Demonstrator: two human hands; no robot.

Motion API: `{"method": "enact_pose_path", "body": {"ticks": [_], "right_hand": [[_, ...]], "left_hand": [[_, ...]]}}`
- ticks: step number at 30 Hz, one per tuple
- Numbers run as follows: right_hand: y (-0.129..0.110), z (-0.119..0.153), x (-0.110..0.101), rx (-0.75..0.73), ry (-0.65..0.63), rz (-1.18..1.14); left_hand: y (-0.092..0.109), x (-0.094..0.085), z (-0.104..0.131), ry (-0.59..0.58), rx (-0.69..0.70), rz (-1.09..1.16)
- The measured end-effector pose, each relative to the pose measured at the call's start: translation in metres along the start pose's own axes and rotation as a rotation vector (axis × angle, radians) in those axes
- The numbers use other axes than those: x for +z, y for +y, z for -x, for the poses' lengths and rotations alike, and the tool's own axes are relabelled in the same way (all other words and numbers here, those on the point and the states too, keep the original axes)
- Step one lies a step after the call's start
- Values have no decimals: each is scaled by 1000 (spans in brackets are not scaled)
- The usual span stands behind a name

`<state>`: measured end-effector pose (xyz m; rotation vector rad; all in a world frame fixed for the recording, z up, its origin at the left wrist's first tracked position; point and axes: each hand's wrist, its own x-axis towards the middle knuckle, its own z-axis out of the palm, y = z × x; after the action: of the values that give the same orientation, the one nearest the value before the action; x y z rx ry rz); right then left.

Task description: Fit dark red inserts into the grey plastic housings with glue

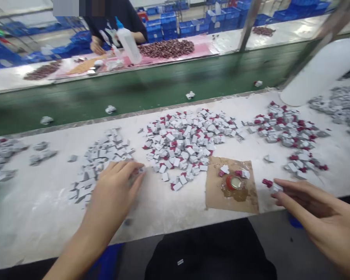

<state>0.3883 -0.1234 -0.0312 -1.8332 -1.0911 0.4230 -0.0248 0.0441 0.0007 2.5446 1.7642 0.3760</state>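
Note:
My left hand (116,192) pinches a small grey part (141,170) between thumb and index finger, beside a pile of plain grey parts (105,149). Between thumb and fingers of my right hand (315,210) is a grey-and-maroon part (272,184), its maroon end pointing left. A brown cardboard square (214,194) lies left of that hand, bearing a red-rimmed round cap (234,182) in a wet brown patch and two grey-and-maroon pieces. Behind the cardboard spreads a large pile of grey-and-maroon parts (183,144).
More mixed parts (291,128) lie at the right, near a white cylinder (317,74). A green belt (151,85) runs behind the white table (46,217), carrying a few pieces. Across it, a person (116,27) works near a white bottle (128,43).

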Motion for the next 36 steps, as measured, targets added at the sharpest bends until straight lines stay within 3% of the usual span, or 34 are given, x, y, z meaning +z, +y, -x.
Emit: {"method": "enact_pose_path", "body": {"ticks": [3,5,8,11,21,28,30,33,36], "right_hand": [[-23,11,15,3,-21,-96],[-31,15,23,-21,-32,-120],[-35,18,31,-57,-67,-152],[-37,16,35,-86,-103,-170],[-47,8,42,-143,-147,-142],[-50,4,38,-91,-142,-192],[-52,2,37,-15,-152,-324],[-56,1,38,135,-212,-610],[-62,1,41,223,-282,-778]], "left_hand": [[20,11,35,178,52,43],[31,21,56,227,115,45],[39,36,76,161,216,93],[39,44,83,112,213,151],[43,39,63,14,44,408],[45,35,62,-72,-50,526],[55,30,60,-81,-136,655],[88,19,47,-108,-255,964],[126,11,24,-215,-246,1271]]}}
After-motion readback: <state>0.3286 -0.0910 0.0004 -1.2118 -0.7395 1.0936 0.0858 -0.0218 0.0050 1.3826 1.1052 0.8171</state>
